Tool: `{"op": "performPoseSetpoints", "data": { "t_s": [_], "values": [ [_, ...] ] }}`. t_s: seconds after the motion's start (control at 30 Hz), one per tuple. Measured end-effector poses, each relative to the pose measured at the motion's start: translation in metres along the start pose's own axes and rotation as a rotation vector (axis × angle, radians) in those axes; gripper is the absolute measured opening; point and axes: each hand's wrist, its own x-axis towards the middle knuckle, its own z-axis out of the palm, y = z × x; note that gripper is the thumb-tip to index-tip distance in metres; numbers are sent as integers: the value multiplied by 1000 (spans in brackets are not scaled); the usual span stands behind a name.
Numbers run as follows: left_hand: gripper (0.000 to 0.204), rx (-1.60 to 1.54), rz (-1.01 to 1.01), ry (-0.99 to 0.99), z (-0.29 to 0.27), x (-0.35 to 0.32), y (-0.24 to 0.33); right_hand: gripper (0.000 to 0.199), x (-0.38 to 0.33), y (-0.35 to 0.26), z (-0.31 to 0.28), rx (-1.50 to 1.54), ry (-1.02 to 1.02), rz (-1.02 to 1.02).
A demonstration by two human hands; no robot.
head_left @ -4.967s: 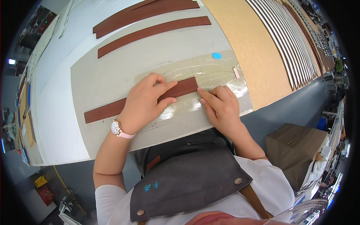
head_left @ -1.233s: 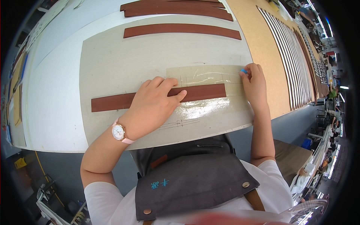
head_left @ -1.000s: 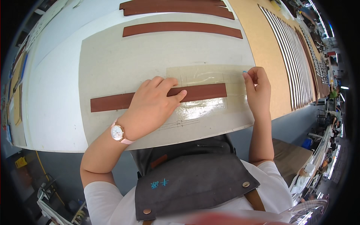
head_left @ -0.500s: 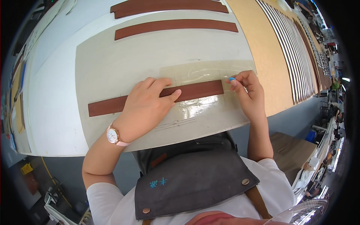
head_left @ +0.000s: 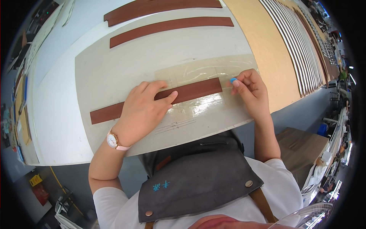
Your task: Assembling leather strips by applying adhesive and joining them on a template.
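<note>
A long brown strip (head_left: 202,89), leather-like, lies at a slant on the grey mat (head_left: 126,65). Across its middle rests my left hand (head_left: 144,100), thumb and index finger spread apart on it, with a watch (head_left: 112,140) on the wrist. Part of the strip is hidden under that hand. Just beyond the strip's right end, my right hand (head_left: 249,91) is closed in a pinch on a small blue object (head_left: 233,80), too small to tell its kind. A clear film (head_left: 198,105) with thin marked lines lies beneath the strip's right half.
Two more brown strips, a nearer one (head_left: 171,28) and a farther one (head_left: 164,10), lie toward the table's far side. To the right is a tan board (head_left: 267,49) with striped strips (head_left: 289,42) beyond it. The table's front edge runs close to my apron (head_left: 198,183).
The view has shifted and tilted slightly. Both hands keep nearly the same poses: the left on the strip, the right pinching the blue object beside the strip's end.
</note>
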Motion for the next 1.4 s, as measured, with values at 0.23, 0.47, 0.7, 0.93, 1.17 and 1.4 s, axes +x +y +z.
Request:
{"op": "performPoseSetpoints", "data": {
  "t_s": [0.23,0.47,0.7,0.93,1.17,1.4],
  "values": [
    [32,-2,-13,2,0,-3,0,11,-7,-9,14,-87,-10,-27],
    [38,-30,-13,29,0,-3,-2,16,-6,-30,72,-281,-149,-124],
    [39,-29,-17,60,2,-4,-3,16,0,-5,96,-533,-175,-469],
    [34,-12,1,83,4,-5,-5,20,-1,-6,97,-538,-170,-531],
    [30,-26,0,104,5,-4,-5,19,2,-5,102,-599,-174,-599],
    [23,-20,8,150,8,-4,-5,21,1,-4,104,-650,-186,-624]
  ]
}}
